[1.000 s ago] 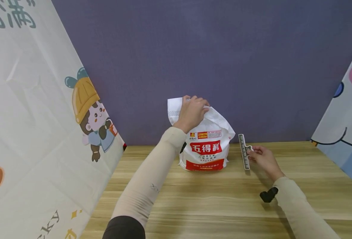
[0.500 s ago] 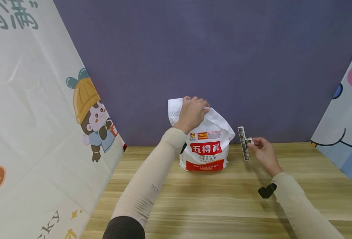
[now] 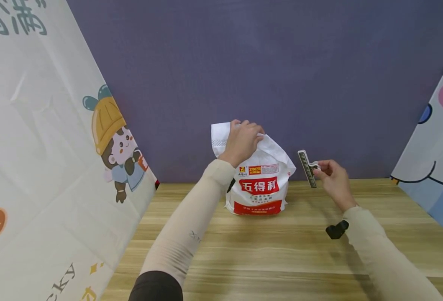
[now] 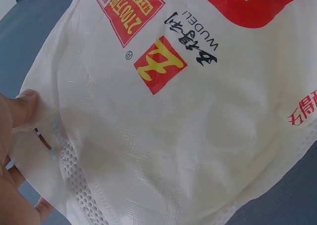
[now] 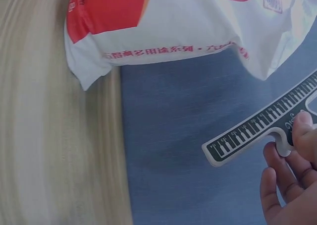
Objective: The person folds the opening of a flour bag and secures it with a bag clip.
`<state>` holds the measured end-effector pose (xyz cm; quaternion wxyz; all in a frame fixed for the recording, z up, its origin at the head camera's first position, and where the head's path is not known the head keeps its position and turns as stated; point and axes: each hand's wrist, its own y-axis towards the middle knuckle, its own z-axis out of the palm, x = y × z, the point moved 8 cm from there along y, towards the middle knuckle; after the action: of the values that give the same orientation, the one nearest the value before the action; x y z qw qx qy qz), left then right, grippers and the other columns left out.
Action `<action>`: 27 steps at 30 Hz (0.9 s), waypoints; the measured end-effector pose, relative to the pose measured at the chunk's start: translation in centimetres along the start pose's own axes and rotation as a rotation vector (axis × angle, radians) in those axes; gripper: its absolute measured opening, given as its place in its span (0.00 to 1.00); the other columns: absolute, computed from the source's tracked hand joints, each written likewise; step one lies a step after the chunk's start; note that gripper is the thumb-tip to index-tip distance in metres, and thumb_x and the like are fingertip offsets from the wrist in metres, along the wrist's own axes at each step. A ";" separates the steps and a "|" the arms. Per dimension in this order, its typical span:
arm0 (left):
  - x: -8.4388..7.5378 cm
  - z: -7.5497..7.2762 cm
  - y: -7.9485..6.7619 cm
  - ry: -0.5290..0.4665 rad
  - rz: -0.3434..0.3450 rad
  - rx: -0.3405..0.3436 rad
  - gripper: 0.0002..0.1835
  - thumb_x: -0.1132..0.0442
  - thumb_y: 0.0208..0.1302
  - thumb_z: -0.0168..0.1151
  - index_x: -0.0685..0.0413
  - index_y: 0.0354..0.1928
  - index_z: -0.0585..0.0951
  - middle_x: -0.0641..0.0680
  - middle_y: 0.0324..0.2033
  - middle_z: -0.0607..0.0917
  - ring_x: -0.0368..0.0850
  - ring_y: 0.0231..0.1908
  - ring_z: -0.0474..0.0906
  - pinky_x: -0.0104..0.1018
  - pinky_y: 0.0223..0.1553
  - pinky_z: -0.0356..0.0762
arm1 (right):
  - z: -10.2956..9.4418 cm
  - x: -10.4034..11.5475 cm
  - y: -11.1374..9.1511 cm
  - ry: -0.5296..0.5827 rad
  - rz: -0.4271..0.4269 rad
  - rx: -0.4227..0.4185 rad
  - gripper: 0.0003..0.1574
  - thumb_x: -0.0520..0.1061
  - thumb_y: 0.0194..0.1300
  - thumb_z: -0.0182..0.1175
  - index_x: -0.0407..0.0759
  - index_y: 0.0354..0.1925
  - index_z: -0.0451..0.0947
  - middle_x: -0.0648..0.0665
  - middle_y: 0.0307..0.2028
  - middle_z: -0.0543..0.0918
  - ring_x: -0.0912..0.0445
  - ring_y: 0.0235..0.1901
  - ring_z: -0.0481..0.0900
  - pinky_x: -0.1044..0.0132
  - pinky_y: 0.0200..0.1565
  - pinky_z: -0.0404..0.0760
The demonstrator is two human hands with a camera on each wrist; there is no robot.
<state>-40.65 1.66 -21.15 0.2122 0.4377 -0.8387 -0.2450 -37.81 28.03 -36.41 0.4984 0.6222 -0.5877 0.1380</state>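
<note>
A white flour bag [image 3: 259, 187] with red labels stands upright on the table near the back wall, its top gathered and folded over. My left hand [image 3: 242, 141] grips that top; in the left wrist view the thumb [image 4: 27, 106] lies on the near side and the other fingers reach behind. To the right of the bag, my right hand [image 3: 334, 182] pinches a flat sheet-music clip [image 3: 306, 168] with a black-and-white piano-key pattern. The clip tilts, its upper end leaning left, raised over the table. In the right wrist view, thumb and fingers hold the clip [image 5: 262, 123] by its handle side.
The wood-grain table [image 3: 266, 255] runs back to a dark blue-grey wall [image 3: 281, 75]. White printed sheets with cartoon figures form the left side wall [image 3: 37, 146] and right side wall [image 3: 439, 146]. A black wrist camera [image 3: 337, 230] sits on the right wrist.
My right hand has lifted the sheet-music clip up from low over the table, and the clip has tilted further. The left hand and the flour bag have stayed in place.
</note>
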 end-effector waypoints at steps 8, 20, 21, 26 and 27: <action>0.0 0.0 0.2 -0.005 -0.001 0.013 0.12 0.51 0.76 0.56 0.39 0.51 0.87 0.41 0.49 0.89 0.41 0.52 0.81 0.50 0.68 0.64 | -0.2 2.0 0.6 -0.038 -0.030 0.022 0.19 0.46 0.75 0.60 0.35 0.56 0.77 0.35 0.46 0.83 0.64 0.38 0.74 0.79 0.34 0.71; -0.2 -0.3 0.2 -0.003 -0.002 0.006 0.12 0.51 0.77 0.56 0.39 0.51 0.87 0.41 0.48 0.89 0.42 0.51 0.81 0.50 0.68 0.64 | -0.5 4.6 1.5 -0.051 -0.103 -0.012 0.16 0.45 0.72 0.63 0.34 0.52 0.79 0.34 0.41 0.85 0.70 0.32 0.73 0.79 0.30 0.71; -0.2 -0.2 0.2 -0.003 -0.003 0.007 0.12 0.51 0.77 0.56 0.39 0.51 0.87 0.41 0.48 0.89 0.42 0.51 0.81 0.50 0.68 0.64 | -0.5 4.7 1.6 -0.050 -0.103 -0.007 0.17 0.45 0.72 0.63 0.34 0.52 0.79 0.34 0.41 0.85 0.70 0.32 0.73 0.79 0.30 0.71; -0.2 -0.1 0.2 0.002 -0.006 0.012 0.12 0.51 0.76 0.56 0.39 0.51 0.87 0.41 0.49 0.89 0.41 0.52 0.81 0.49 0.68 0.64 | -0.5 5.0 1.8 -0.050 -0.103 -0.004 0.16 0.44 0.72 0.64 0.34 0.51 0.79 0.35 0.40 0.85 0.67 0.31 0.73 0.77 0.29 0.72; -0.2 0.0 0.2 0.003 -0.006 0.012 0.12 0.51 0.76 0.56 0.39 0.51 0.87 0.41 0.49 0.89 0.41 0.52 0.81 0.49 0.68 0.64 | -0.5 5.1 1.8 -0.049 -0.103 -0.005 0.16 0.44 0.72 0.64 0.34 0.51 0.80 0.34 0.40 0.85 0.67 0.31 0.73 0.77 0.29 0.72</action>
<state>-40.63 1.94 -21.04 0.2100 0.4421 -0.8384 -0.2398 -37.82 25.72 -31.51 0.4918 0.6537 -0.5672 0.0954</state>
